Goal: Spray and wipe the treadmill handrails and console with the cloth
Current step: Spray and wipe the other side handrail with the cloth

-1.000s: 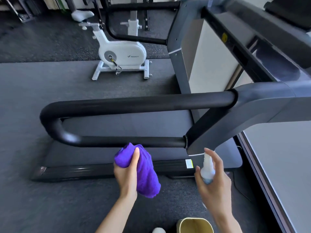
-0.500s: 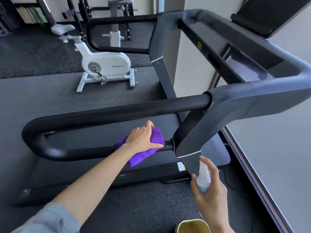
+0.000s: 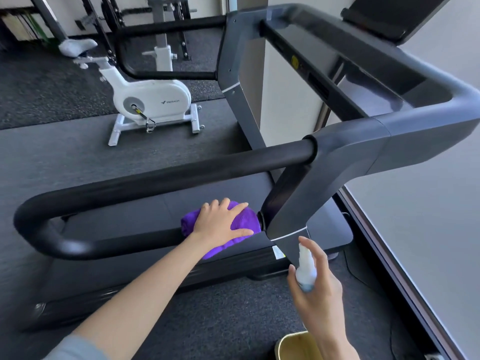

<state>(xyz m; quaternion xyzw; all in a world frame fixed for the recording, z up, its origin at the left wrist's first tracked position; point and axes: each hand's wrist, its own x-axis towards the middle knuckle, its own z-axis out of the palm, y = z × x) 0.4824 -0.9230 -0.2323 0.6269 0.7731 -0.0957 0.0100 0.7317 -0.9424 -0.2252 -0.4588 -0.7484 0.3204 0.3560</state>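
**Purple cloth on the lower handrail, spray bottle held nearby**

Purple cloth is wrapped over the lower black bar of the near handrail, right where that bar meets the grey upright of the treadmill. The person's left hand lies on top of the cloth with the fingers spread and bent over the bar, thumb pointing toward the upright, so the hand grips the cloth against the rail. A loose corner of the cloth hangs below the bar, under the wrist.

The right hand is lower and nearer the camera, apart from the rail. It holds a small white spray bottle upright, with the fingers curled round its body and the forefinger raised beside the nozzle. The bottle's top sits just in front of the base of the grey upright.

The handrail loops in a long U, its upper bar running back to the grey frame. The console shows as a dark tilted panel at the top right. Beyond the treadmill belt stands a white exercise bike on the dark floor. A pale yellow container sits at the bottom edge, under the right wrist.
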